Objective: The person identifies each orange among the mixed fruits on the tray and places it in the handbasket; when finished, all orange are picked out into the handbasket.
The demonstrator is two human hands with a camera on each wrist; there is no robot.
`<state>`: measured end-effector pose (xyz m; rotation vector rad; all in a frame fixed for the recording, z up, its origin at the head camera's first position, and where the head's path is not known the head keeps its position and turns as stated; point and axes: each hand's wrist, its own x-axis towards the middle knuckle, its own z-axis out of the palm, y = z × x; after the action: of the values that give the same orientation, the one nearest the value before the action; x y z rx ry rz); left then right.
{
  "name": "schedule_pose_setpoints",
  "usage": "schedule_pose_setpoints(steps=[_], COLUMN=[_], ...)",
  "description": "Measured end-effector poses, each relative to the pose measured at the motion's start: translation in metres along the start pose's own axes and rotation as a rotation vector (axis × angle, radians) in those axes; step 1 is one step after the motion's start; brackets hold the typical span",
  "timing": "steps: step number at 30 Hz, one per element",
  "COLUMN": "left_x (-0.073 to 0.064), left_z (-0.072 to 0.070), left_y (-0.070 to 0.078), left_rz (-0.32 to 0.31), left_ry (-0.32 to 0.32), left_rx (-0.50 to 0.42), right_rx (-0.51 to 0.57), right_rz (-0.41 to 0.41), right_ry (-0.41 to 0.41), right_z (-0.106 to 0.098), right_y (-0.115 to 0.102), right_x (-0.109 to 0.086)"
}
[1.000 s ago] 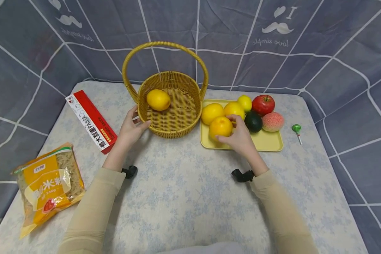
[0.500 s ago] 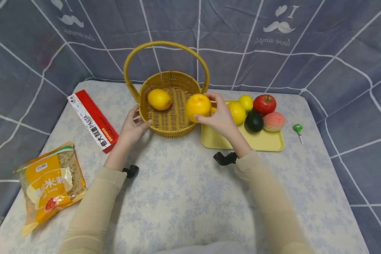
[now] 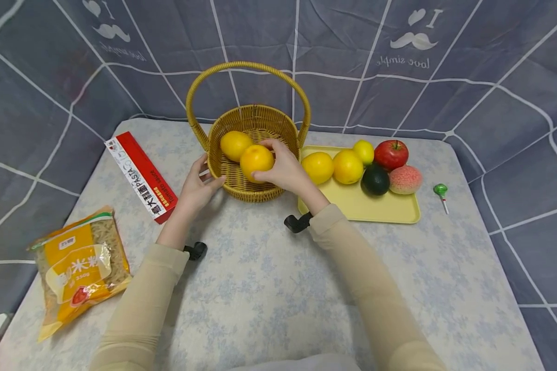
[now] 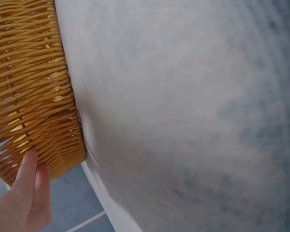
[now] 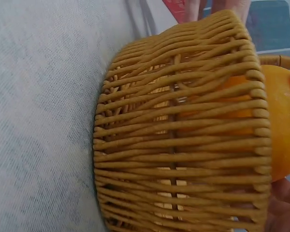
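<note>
My right hand (image 3: 285, 167) holds a round orange (image 3: 254, 163) inside the yellow wicker basket (image 3: 255, 196), thumb on the near side and fingers behind. In the right wrist view, the orange (image 5: 281, 140) shows at the rim and through the weave. Another yellow-orange, lemon-shaped fruit (image 3: 233, 141) lies in the basket's left part, overlapped by the held one in the head view. My left hand (image 3: 198, 188) grips the basket's left side, thumb at the rim and fingers against the outer wall. Those fingers (image 4: 28, 176) touch the weave in the left wrist view.
Right of the basket, a yellow tray (image 3: 376, 211) bears several fruits, among them a red apple (image 3: 391, 154), a dark green avocado (image 3: 375, 180) and a pink peach (image 3: 406, 179). A green lollipop (image 3: 440, 190), a red pasta box (image 3: 144, 178) and an orange noodle bag (image 3: 81, 270) lie around.
My right hand has lifted the orange off the tray and carried it left, into the basket beside the other fruit. The left hand has stayed on the basket's rim.
</note>
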<state>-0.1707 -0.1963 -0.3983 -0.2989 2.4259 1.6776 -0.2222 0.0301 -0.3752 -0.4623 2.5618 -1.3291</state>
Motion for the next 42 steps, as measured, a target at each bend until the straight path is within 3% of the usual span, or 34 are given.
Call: schedule_pose_setpoints(steps=[9,16,25,35,42], left_x=[-0.001,-0.001,-0.002,-0.002,-0.003], left_z=[0.002,0.004,0.003,0.001,0.001], left_y=[0.001,0.0,0.0,-0.001,0.0], left_rz=[0.003,0.013,0.01,0.02,0.011], left_ry=[-0.008,-0.015,-0.015,-0.012,-0.014], left_rx=[0.007,0.013,0.026,0.031,0.024], right_rx=[-0.037,-0.125,-0.193,-0.197,-0.188], right_rz=[0.021,0.038,0.039,-0.001,-0.003], right_ry=[-0.048,-0.075,-0.119,-0.018,-0.008], right_z=[0.015,0.026,0.031,0.044,0.045], right_y=[-0.003,-0.001,-0.003,-0.006,-0.005], right_x=[0.01,0.017,0.02,0.024,0.024])
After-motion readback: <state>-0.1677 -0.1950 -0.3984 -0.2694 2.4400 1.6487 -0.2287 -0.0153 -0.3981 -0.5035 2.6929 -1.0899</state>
